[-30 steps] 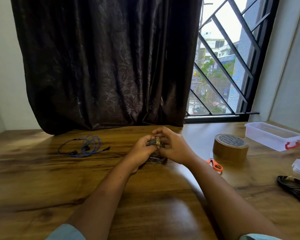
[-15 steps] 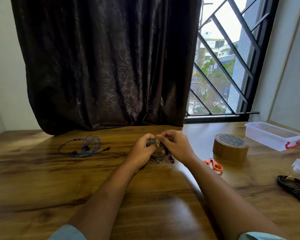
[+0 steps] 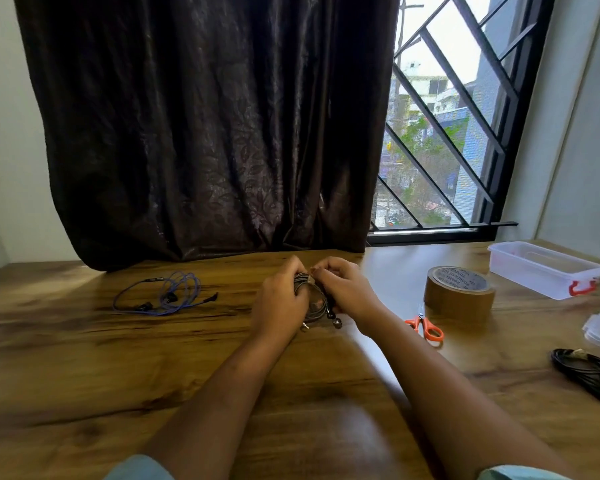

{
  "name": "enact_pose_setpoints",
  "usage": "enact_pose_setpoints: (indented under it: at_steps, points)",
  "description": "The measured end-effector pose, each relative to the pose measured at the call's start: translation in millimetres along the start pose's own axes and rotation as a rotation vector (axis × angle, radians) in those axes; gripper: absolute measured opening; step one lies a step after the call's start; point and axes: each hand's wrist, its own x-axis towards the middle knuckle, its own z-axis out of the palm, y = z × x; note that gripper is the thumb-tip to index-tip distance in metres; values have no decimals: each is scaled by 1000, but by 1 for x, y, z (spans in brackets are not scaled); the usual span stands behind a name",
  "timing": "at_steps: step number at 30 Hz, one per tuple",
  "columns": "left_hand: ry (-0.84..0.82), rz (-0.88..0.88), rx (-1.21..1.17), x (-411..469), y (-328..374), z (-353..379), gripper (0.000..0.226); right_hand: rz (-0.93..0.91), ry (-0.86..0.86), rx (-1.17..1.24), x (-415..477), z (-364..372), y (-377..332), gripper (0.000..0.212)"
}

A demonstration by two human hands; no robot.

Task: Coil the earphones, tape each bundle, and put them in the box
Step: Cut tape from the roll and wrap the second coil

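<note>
Head view: on the tabletop point(image 3: 118, 375), left hand point(image 3: 279, 306) and right hand point(image 3: 347, 292) both close their grip on the grey earphone coil point(image 3: 313, 308), hiding most of it. Black earphones point(image 3: 589, 368) at 4 o'clock are cut off; box point(image 3: 548, 268) at 2 o'clock. An earbud point(image 3: 337, 323), covered 1 second ago, now hangs below.

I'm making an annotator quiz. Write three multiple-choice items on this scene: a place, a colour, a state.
1. The orange-handled scissors lie: A on the windowsill; B beside the brown tape roll; C on the floor.
2. The loose earphones on the wooden table's left are: A white; B red; C blue.
3. The coiled grey earphones are: A boxed; B held by both hands; C lying untouched.
Key: B, they lie just left of the roll; C, the cord is blue; B, left hand and right hand grip it.
</note>
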Motion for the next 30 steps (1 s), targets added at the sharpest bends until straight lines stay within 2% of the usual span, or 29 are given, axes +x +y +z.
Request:
enact_pose_setpoints:
  at_steps: [3, 6, 12, 20, 22, 25, 28, 30]
  points:
    - [52, 90, 89, -2, 2, -3, 14, 71, -89, 76, -1, -1, -2, 18]
    - [69, 104, 123, -3, 3, -4, 12, 81, -131, 104, -5, -3, -7, 24]
    - [68, 141, 144, -4, 2, -5, 13, 217, -198, 190, -10, -7, -14, 24]
    - [36, 113, 123, -5, 2, -2, 17, 69, -63, 95, -5, -6, -7, 16]
    - [24, 39, 57, -3, 2, -2, 26, 20, -19, 67, -3, -3, -4, 13]
    - [-75, -49, -69, 0, 0, -2, 33, -87, 91, -116, 1, 2, 4, 12]
    - [-255, -208, -353, 2, 1, -1, 26, -185, 182, -305, 0, 2, 6, 13]
    - [-413, -328, -546, 3, 3, -2, 16, -230, 230, -344, -2, 0, 6, 14]
